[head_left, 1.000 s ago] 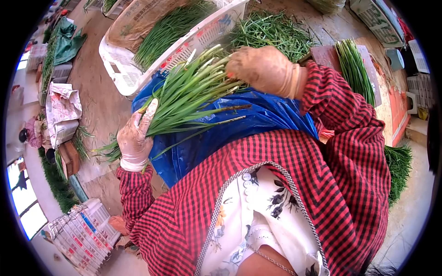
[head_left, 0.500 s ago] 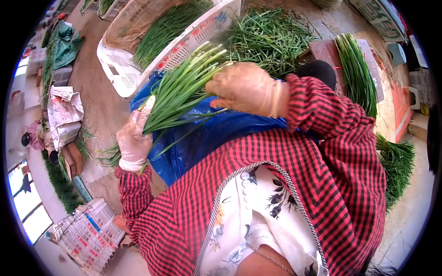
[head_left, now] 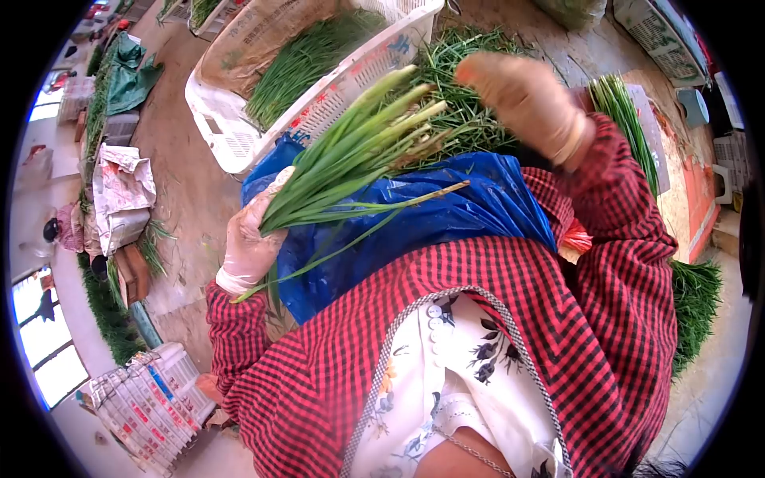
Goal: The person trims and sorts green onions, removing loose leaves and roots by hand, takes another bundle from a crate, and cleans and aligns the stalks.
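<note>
Grasps at 9 o'clock, with curled fingers of the left hand [head_left: 253,243], the leafy part of a garlic-chive bunch [head_left: 351,163], slanting pale ends toward 1 o'clock. Raises the blurred right hand [head_left: 522,107] at 1 o'clock, apart from the bunch; cannot tell whether clenched or released. Beneath the bunch, spreads blue plastic [head_left: 446,199] over the lap. Farther out, includes a white basket [head_left: 227,131] of chives at 11 o'clock, loose greens [head_left: 458,127] at 12 to 1, another bundle [head_left: 629,119] at 2, and stacked white crates [head_left: 151,406] at 8.
</note>
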A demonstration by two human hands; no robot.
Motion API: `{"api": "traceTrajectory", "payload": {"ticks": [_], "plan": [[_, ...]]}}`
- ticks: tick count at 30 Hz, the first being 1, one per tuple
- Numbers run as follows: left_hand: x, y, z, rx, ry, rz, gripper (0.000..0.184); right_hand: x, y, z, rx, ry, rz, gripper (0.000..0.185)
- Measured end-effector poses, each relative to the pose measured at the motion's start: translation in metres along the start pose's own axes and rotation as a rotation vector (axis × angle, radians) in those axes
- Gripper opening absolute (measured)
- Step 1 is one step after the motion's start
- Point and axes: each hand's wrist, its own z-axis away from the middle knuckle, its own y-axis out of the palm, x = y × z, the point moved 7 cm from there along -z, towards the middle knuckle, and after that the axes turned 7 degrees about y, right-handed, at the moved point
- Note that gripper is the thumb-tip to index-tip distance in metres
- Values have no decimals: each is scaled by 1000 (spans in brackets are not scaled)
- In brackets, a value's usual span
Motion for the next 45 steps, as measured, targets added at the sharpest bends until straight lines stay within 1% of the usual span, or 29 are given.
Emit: {"api": "traceTrajectory", "payload": {"ticks": [2,5,6,7,9,10,11,13,14,16,17,18,20,22,23,24,27,30,31,32,33,34,36,37,39,40,42,44,45], "plan": [[23,-2,11,-28,-374,324,48,-41,-35,-7,-111,405,-293,17],[30,-4,19,-71,-473,434,48,-42,-73,-8,-274,454,-438,19],[32,-4,22,-113,-532,523,46,-43,-71,-8,-277,447,-444,19],[31,-4,23,-100,-610,467,45,-52,-62,-2,-258,478,-520,17],[25,1,17,-133,-591,528,45,-57,-8,5,-85,383,-359,22],[24,4,16,-155,-577,591,45,-53,39,13,62,262,-124,24],[27,4,15,-116,-532,545,46,-51,60,26,81,219,109,24],[24,4,15,-93,-577,523,50,-41,55,17,-44,185,156,27],[25,7,21,-74,-638,501,54,-33,32,-1,-81,247,-45,25],[26,11,22,-53,-617,466,54,2,3,-24,-146,123,-33,20],[25,12,20,-39,-580,432,55,22,4,-32,-91,94,-24,16],[23,13,17,-34,-572,433,55,33,18,-31,-54,-55,27,22],[23,16,14,20,-530,364,55,57,53,-34,192,-108,150,27],[20,18,13,24,-485,371,55,64,77,-35,209,-133,178,28],[17,18,11,26,-441,373,55,69,82,-38,140,-176,177,24],[14,18,10,25,-435,374,55,68,82,-39,138,-178,183,24],[9,16,13,56,-470,363,53,67,93,-38,401,-156,283,24],[10,14,16,43,-428,373,51,49,89,-29,464,-103,353,30],[13,14,20,40,-432,378,51,32,82,-26,331,-144,411,34],[18,14,25,40,-477,409,50,10,70,-25,317,-85,371,36],[22,16,30,37,-519,437,49,-23,64,-26,369,128,439,37],[24,16,32,32,-520,437,49,-56,59,-25,274,152,371,27],[22,17,31,46,-486,455,49,-90,58,-18,343,766,-520,23],[22,18,30,45,-482,456,49,-83,54,-24,342,766,-517,23],[19,21,28,45,-505,518,50,-31,58,-49,470,340,-600,31],[16,21,26,46,-500,516,50,-26,70,-48,545,440,-706,35],[12,20,21,77,-465,412,51,-8,87,-52,712,404,-773,38],[9,21,21,77,-460,422,50,-2,98,-50,842,479,-853,41],[11,23,22,61,-459,436,50,-5,101,-52,814,544,-845,37]]}}
